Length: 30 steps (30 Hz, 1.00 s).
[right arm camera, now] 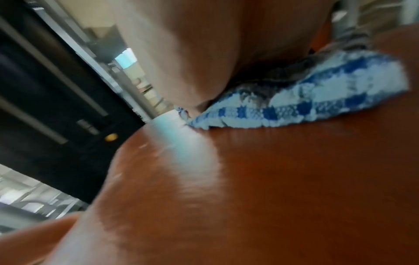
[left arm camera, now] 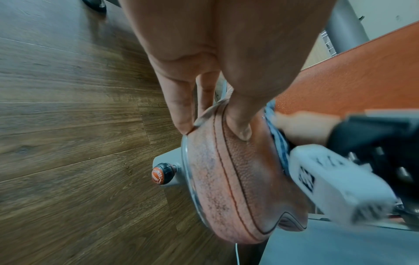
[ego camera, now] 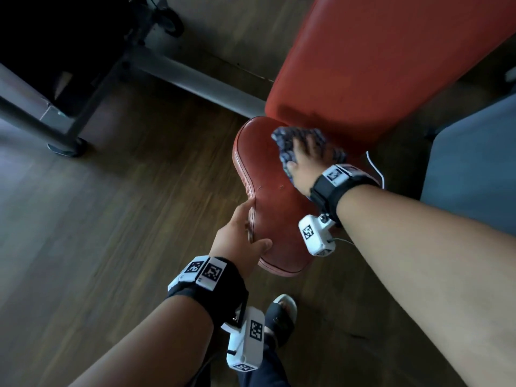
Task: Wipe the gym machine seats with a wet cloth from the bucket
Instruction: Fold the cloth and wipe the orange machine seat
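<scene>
A worn red-brown seat (ego camera: pixel 276 196) sits below an orange-red backrest (ego camera: pixel 377 65). My right hand (ego camera: pixel 305 157) lies flat, fingers spread, on a blue-and-white checked cloth (ego camera: pixel 284 138) at the seat's far end, by the backrest. In the right wrist view the cloth (right arm camera: pixel 317 93) lies crumpled under the hand (right arm camera: pixel 192 62) on the shiny seat (right arm camera: pixel 272 179). My left hand (ego camera: pixel 243 233) holds the seat's near left edge. Its thumb rests on top and its fingers run along the side of the seat (left arm camera: pixel 238 170).
A grey metal frame tube (ego camera: pixel 195 76) runs behind the seat, with a frame foot (ego camera: pixel 67 146) on the wooden floor (ego camera: pixel 111 219). A grey pad (ego camera: pixel 474 163) stands at the right. An adjustment knob (left arm camera: pixel 162 173) sticks out under the seat. My sandalled foot (ego camera: pixel 282 317) is below it.
</scene>
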Tool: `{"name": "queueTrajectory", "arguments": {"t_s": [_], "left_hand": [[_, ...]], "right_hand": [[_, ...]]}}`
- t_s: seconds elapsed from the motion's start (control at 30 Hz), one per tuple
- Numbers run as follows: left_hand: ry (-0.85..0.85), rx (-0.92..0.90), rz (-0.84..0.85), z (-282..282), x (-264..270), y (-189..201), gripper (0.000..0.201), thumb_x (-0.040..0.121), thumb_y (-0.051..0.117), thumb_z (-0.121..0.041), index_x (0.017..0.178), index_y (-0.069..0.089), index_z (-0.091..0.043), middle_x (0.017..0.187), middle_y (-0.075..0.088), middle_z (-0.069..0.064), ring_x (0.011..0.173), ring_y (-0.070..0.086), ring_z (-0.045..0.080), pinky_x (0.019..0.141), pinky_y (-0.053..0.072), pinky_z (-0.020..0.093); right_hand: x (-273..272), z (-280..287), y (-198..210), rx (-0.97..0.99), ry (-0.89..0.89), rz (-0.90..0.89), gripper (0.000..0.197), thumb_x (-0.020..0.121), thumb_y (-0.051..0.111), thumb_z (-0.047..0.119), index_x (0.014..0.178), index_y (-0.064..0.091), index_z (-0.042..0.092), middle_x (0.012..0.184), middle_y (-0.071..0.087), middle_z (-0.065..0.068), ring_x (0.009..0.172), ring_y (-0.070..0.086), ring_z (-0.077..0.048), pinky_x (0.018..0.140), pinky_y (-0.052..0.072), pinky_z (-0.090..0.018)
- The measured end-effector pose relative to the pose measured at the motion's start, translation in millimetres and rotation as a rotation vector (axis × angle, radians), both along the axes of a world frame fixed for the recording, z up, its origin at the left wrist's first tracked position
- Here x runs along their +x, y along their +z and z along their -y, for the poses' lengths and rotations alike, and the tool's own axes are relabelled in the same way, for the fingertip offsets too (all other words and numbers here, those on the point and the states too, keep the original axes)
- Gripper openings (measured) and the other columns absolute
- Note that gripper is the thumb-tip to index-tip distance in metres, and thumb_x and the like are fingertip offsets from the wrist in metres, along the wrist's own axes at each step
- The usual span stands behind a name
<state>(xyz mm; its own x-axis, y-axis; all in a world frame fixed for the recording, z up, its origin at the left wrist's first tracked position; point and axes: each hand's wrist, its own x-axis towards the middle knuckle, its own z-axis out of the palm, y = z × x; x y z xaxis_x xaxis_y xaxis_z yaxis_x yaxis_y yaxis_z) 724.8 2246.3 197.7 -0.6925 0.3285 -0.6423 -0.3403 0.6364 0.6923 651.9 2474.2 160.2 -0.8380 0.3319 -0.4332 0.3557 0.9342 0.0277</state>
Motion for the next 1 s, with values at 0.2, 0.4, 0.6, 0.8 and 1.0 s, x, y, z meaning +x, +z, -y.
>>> {"name": "queueTrajectory", "arguments": {"t_s": [0.2, 0.4, 0.6, 0.8, 1.0], "left_hand": [[0.001, 0.004, 0.012, 1, 3, -3, 0.091, 0.085, 0.078, -0.027, 0.152, 0.022, -0.051, 0.122, 0.063, -0.009, 0.106, 0.063, 0.01, 0.085, 0.045, 0.023], [0.029, 0.014, 0.027, 2, 2, -4, 0.09, 0.084, 0.079, -0.026, 0.15, 0.024, -0.054, 0.105, 0.059, -0.017, 0.093, 0.057, 0.001, 0.069, 0.037, 0.007], [0.082, 0.024, 0.004, 0, 8, -6, 0.091, 0.082, 0.079, -0.026, 0.149, 0.026, -0.056, 0.121, 0.064, -0.016, 0.108, 0.06, 0.005, 0.089, 0.045, 0.021], [0.15, 0.075, 0.052, 0, 14, -12, 0.086, 0.086, 0.077, -0.022, 0.151, 0.028, -0.051, 0.122, 0.056, -0.017, 0.106, 0.053, 0.001, 0.085, 0.041, 0.017], [0.184, 0.112, 0.087, 0, 12, -16, 0.085, 0.085, 0.077, -0.022, 0.149, 0.031, -0.053, 0.122, 0.059, -0.017, 0.107, 0.058, 0.003, 0.08, 0.042, 0.01]], "right_hand": [[-64, 63, -4, -0.056, 0.224, 0.054, 0.067, 0.095, 0.037, 0.044, 0.153, 0.005, 0.035, 0.162, -0.005, -0.004, 0.146, -0.001, -0.044, 0.117, 0.005, -0.06], [-77, 42, 6, 0.024, 0.407, -0.011, 0.058, 0.095, 0.038, 0.045, 0.148, 0.021, 0.027, 0.16, 0.01, -0.006, 0.143, 0.018, -0.037, 0.116, 0.017, -0.053], [-74, 55, 18, -0.054, 0.69, -0.053, 0.038, 0.099, 0.036, 0.04, 0.137, 0.035, 0.037, 0.152, 0.019, 0.004, 0.135, 0.021, -0.04, 0.112, 0.02, -0.054], [-115, 61, 8, 0.039, 0.839, 0.057, 0.039, 0.098, 0.029, 0.038, 0.126, 0.05, 0.021, 0.132, 0.048, -0.003, 0.124, 0.039, -0.03, 0.103, 0.033, -0.051], [-106, 45, 11, -0.159, 0.816, 0.019, 0.058, 0.082, 0.029, 0.059, 0.128, 0.046, 0.028, 0.136, 0.046, -0.002, 0.13, 0.035, -0.029, 0.11, 0.03, -0.05]]}}
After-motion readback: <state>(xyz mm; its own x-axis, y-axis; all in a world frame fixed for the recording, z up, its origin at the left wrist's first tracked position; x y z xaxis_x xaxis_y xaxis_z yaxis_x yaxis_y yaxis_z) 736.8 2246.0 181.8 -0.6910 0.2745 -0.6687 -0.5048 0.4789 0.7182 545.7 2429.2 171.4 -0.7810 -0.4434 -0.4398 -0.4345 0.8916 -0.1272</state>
